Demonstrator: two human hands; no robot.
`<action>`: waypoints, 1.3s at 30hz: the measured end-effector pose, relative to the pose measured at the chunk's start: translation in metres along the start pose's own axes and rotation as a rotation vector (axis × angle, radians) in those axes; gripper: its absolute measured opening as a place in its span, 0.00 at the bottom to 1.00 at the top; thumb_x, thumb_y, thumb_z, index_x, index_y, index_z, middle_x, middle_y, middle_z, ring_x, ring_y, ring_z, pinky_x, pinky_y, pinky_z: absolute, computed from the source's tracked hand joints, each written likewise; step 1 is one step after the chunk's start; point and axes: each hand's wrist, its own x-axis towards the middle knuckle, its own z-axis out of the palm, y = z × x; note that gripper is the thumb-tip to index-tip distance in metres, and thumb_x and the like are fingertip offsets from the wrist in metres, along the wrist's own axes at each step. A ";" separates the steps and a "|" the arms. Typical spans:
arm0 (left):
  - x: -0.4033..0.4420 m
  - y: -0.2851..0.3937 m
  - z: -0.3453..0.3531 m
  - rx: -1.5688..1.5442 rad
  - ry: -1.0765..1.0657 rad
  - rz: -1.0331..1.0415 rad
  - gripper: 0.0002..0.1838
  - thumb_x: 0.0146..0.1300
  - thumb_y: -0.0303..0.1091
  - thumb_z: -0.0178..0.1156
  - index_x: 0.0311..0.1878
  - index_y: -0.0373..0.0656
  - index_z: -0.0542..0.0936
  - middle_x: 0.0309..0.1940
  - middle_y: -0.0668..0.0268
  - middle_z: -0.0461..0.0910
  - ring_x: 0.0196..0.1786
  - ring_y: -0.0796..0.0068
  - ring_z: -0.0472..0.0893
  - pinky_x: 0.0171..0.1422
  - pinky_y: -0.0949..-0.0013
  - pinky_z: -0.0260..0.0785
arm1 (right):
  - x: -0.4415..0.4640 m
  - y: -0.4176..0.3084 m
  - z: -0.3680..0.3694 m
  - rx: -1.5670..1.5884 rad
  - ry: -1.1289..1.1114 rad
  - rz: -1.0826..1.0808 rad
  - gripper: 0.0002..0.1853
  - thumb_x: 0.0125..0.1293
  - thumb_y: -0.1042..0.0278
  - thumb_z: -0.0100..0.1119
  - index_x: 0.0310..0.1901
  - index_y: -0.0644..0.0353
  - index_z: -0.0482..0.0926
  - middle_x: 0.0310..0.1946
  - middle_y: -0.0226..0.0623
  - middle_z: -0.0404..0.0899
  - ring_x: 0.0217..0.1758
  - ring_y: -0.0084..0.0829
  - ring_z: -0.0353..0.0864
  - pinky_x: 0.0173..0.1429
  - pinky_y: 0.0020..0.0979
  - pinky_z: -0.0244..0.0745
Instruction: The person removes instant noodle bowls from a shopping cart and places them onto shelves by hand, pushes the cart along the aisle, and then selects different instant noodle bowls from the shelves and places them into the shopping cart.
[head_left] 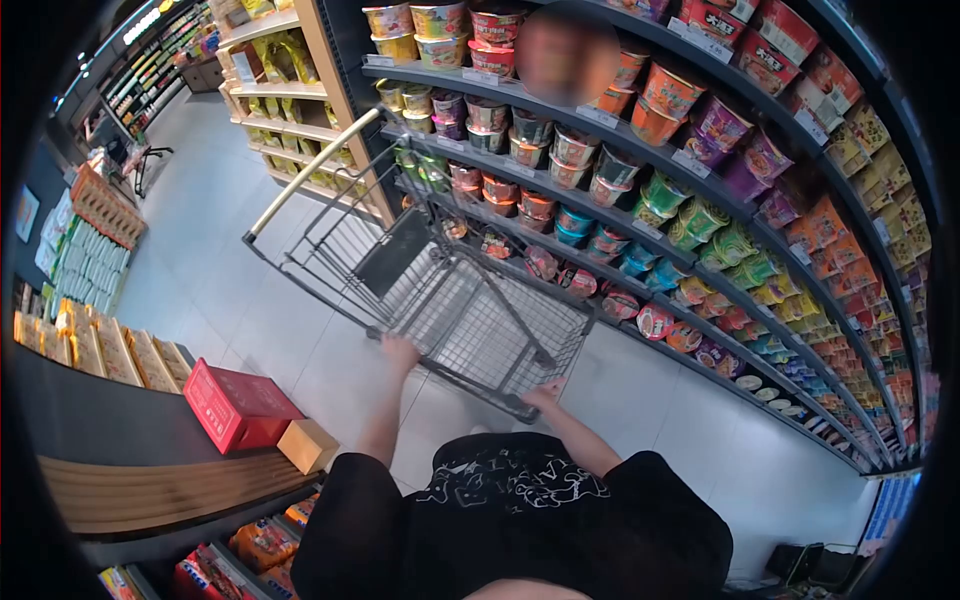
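Shopping cart (410, 245) is being gripped at its near edge by left hand (401, 353) and right hand (543, 393), fingers of both curled over the rim. Cart is being supported by tiled floor (640, 390), alongside shelves (645, 140) where noodle cups (575, 150) are being displayed. Left side: red box (240, 405) is being carried by dark worktop (100, 435), small tan box (307, 447) just beside.

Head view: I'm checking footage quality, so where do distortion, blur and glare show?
Head view: strong wide-angle bending, with curved shelves and black corners; head view: a round blurred patch near the top; head view: soft glare on the floor right of the cart, whose frame looks fairly clear.
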 end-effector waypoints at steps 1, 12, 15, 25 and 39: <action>-0.003 -0.010 -0.005 0.006 0.103 -0.011 0.14 0.46 0.43 0.54 0.30 0.43 0.80 0.36 0.62 0.78 0.46 0.67 0.72 0.54 0.60 0.52 | 0.000 -0.001 0.014 0.125 0.006 -0.077 0.61 0.37 0.58 0.64 0.54 0.79 0.22 0.54 0.65 0.46 0.57 0.45 0.57 0.58 0.30 0.58; 0.010 0.140 0.023 -0.971 -0.033 -0.028 0.20 0.59 0.49 0.44 0.41 0.41 0.72 0.30 0.54 0.76 0.35 0.52 0.76 0.43 0.59 0.67 | -0.055 -0.080 -0.061 0.161 -0.352 -0.764 0.34 0.48 0.58 0.58 0.52 0.72 0.59 0.36 0.52 0.74 0.42 0.42 0.74 0.47 0.35 0.67; 0.040 0.160 0.005 -0.668 -0.122 0.025 0.23 0.59 0.51 0.41 0.42 0.40 0.72 0.33 0.50 0.76 0.38 0.51 0.76 0.43 0.54 0.66 | -0.013 -0.092 -0.068 0.198 -0.259 -0.832 0.25 0.48 0.65 0.55 0.49 0.66 0.66 0.34 0.48 0.74 0.39 0.41 0.74 0.43 0.34 0.68; 0.140 0.086 0.074 -0.711 -0.318 -0.131 0.27 0.56 0.46 0.44 0.59 0.48 0.59 0.53 0.50 0.65 0.55 0.54 0.67 0.56 0.56 0.61 | -0.008 -0.242 -0.108 -0.384 0.253 -1.426 0.31 0.48 0.73 0.51 0.58 0.55 0.57 0.62 0.38 0.49 0.64 0.35 0.51 0.59 0.41 0.56; 0.138 -0.001 -0.003 -0.570 -0.312 -0.552 0.28 0.53 0.40 0.51 0.58 0.53 0.58 0.55 0.65 0.64 0.58 0.57 0.63 0.59 0.41 0.48 | -0.005 -0.372 -0.078 -0.932 -0.456 -1.329 0.49 0.44 0.63 0.60 0.64 0.52 0.38 0.67 0.26 0.31 0.69 0.28 0.30 0.63 0.49 0.48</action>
